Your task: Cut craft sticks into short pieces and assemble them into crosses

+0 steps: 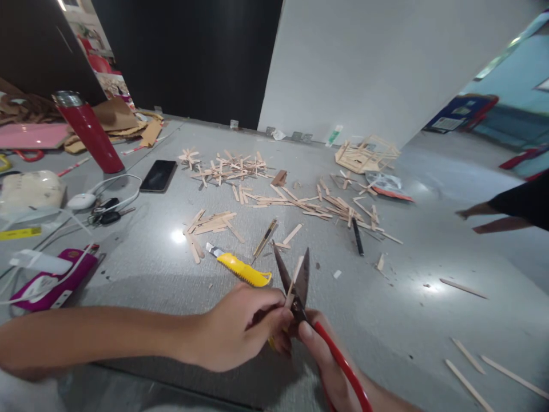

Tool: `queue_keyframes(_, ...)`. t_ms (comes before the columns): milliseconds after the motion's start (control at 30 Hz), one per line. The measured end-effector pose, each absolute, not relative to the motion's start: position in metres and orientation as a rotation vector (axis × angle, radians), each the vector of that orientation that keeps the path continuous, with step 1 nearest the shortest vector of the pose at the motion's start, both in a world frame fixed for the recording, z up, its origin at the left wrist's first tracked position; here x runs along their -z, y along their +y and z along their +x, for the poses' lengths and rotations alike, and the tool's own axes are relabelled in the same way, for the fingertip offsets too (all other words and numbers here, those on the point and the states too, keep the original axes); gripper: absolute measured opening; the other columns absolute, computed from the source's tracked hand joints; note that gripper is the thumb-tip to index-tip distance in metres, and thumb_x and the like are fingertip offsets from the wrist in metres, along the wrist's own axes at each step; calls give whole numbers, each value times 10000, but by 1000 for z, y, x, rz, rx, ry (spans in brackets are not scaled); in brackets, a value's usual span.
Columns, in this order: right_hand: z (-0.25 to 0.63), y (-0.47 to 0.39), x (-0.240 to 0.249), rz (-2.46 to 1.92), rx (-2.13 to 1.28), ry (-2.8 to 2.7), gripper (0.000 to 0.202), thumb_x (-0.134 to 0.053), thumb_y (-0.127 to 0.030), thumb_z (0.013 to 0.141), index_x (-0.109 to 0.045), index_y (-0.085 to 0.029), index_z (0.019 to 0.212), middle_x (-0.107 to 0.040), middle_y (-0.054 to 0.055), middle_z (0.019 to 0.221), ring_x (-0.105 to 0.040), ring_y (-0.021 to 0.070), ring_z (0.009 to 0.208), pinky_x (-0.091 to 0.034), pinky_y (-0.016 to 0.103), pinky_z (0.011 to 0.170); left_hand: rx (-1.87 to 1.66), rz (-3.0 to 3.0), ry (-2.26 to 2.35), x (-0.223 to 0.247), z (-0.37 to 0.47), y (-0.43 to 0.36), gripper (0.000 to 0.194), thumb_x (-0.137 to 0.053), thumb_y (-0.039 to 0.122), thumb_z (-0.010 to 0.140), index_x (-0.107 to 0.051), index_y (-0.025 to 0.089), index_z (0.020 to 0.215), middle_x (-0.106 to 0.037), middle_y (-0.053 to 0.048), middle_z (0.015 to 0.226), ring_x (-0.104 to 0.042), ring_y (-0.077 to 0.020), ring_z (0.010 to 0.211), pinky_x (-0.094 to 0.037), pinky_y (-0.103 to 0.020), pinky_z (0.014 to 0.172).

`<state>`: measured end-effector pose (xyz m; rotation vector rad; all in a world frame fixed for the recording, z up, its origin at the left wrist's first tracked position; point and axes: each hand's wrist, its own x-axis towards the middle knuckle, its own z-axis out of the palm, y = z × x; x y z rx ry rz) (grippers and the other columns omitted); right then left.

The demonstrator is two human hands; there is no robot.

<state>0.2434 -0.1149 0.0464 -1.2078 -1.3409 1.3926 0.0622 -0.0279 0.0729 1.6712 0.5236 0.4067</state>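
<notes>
Between the thumb and fingers of my left hand is a thin wooden craft stick, pointing away from me. My right hand grips red-handled scissors. Their dark blades are spread apart, and the stick lies between them. Just beyond my left hand lies a yellow utility knife with its blade partly out. A slim craft knife rests beside it. Some fingers of both hands are hidden behind the scissors and the left hand.
Piles of craft sticks and cut pieces spread over the grey table. A wooden stick frame stands at the back. Left are a phone, red flask and purple power bank. Another person's hands show at right.
</notes>
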Motion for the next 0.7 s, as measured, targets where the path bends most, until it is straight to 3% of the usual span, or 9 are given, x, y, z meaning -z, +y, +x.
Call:
queue_keyframes(100,243,-113,-50,-1190,-1375,-1367,567,-435,-722,1031,-588,-213,831,-530,25,779,-518,215,774,-444,353,736,-423,1708,528,-74,61,-28,407,-400,350,1084,-627,158,806,-757,-116,786,-718,-190,748,-530,-253,716)
queue_keyframes(300,253,-117,-34,-1145,-1424,-1326,493,-446,-651,1060,-657,-210,1124,-661,83,914,-610,258,869,-526,415,820,-475,1759,510,-71,60,-26,413,-391,334,1104,-622,167,805,-753,-83,779,-706,-162,731,-521,-230,730)
queue_keyframes(700,253,-111,-35,-1058,-1513,-1301,535,-431,-721,1025,-605,-222,937,-594,73,918,-535,240,860,-466,392,834,-458,1815,467,-80,56,-16,532,-335,388,1134,-670,151,794,-761,-97,815,-707,-170,780,-509,-243,779)
